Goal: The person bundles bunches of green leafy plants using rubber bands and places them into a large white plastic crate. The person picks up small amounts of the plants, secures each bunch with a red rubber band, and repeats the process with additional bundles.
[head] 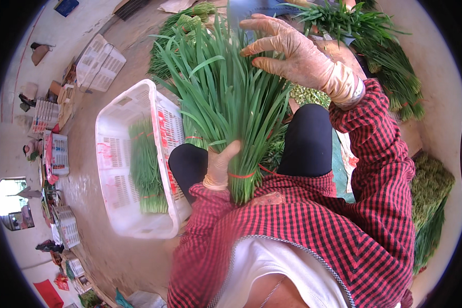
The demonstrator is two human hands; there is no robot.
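Note:
A thick bunch of garlic chives (250,119) stands fanned out before my lap, tied near its stem ends with a red band (241,176). My left hand (219,165), in a thin pale glove, grips the bunch just above that band, with the thumb across the leaves. Raised at the upper right of the bunch is my gloved right hand (296,56). Its fingers are spread and curved beside the leaf tips, and nothing is in them. The stem ends rest close to my checked apron (292,215).
To the left, a white plastic crate (111,208) holds banded chives (148,165). More bundles (169,50) lie beyond it on the floor. Cut trimmings (310,95) lie past my knee. Another person's hand (348,4) is by loose greens (342,21). Stacked bundles (431,188) sit at right.

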